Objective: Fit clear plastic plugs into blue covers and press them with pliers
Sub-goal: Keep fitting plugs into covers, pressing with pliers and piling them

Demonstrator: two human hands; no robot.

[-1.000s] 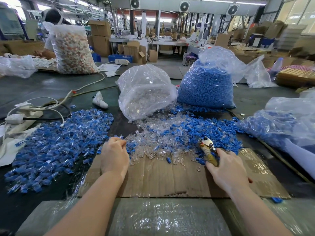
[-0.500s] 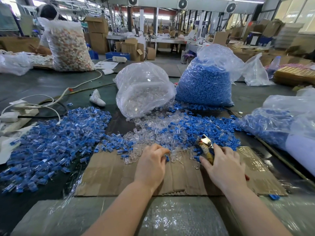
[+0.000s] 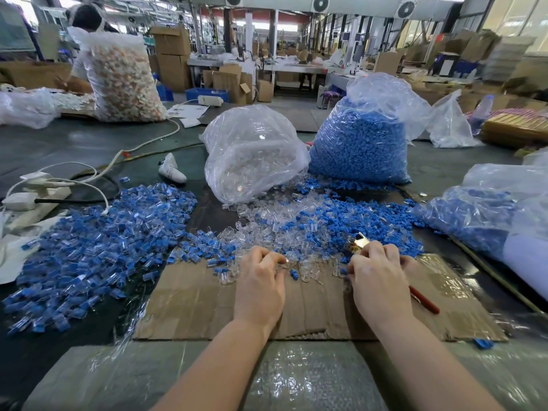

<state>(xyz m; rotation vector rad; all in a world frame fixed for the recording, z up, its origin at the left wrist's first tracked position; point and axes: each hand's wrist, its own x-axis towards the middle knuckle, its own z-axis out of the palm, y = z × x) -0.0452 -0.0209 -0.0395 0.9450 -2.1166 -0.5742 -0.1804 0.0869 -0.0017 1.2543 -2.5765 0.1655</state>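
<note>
No legible text, labels or numbers anywhere.

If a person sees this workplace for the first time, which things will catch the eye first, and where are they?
First come the two big plastic bags at the middle back: the bag of blue covers and, to its left, the bag of clear plugs. Then the wide heap of finished blue pieces on the left. In front, over the cardboard, the left hand picks among loose parts and the right hand holds pliers.

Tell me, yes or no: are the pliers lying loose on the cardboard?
No. The right hand grips the pliers, with their red handle sticking out behind it above the cardboard.
</note>
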